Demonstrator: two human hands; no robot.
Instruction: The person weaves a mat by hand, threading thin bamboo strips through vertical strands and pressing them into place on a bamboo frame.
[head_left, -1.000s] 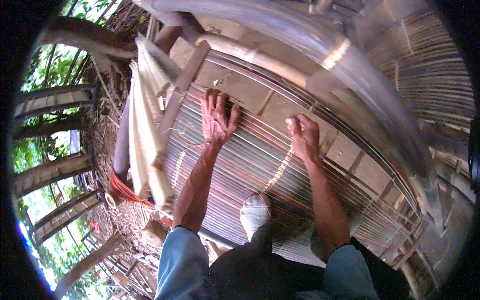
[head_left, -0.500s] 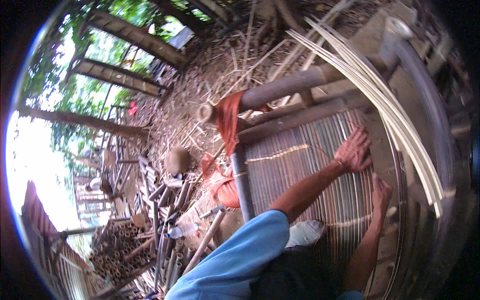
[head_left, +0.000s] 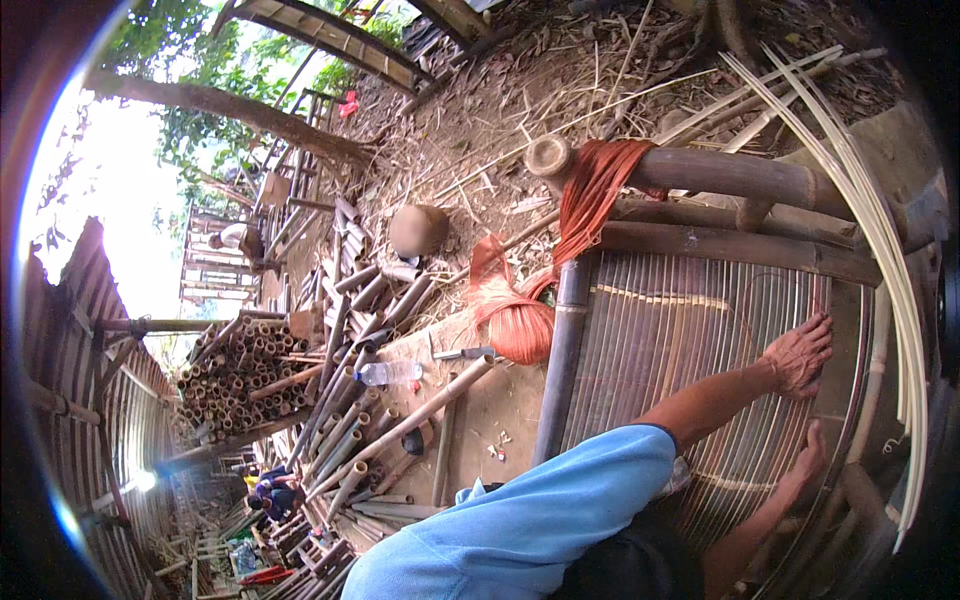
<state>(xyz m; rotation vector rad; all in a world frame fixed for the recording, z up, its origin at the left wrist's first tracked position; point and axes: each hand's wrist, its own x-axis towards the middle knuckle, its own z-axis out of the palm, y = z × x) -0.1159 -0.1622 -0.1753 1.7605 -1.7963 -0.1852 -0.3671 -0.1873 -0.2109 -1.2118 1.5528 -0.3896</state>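
A panel of thin bamboo slats (head_left: 655, 345), bound by cords across it, fills a bamboo frame (head_left: 770, 180) on the right. My left hand (head_left: 798, 357) reaches over the panel, its bent fingers curled at the outermost slats. Closer to me, my right hand (head_left: 812, 455) closes around the same outer edge, thumb upward; its fingers are partly hidden. A thin reddish cord (head_left: 748, 290) loops over the slats near the far rail. Orange twine (head_left: 605, 190) hangs over the frame's far left corner, above a ball of orange twine (head_left: 520, 332).
Long pale bamboo strips (head_left: 868, 205) lie across the frame's right end. Left of it are a knife (head_left: 462, 353), a plastic bottle (head_left: 390, 374), a long bamboo pole (head_left: 415, 422) and stacked bamboo tubes (head_left: 240, 375). Another person (head_left: 275, 490) is at the lower left.
The view has swung, so the frame and both hands appear farther right and lower. My hands stay at the panel's outer edge, the left fingers now nearer to it.
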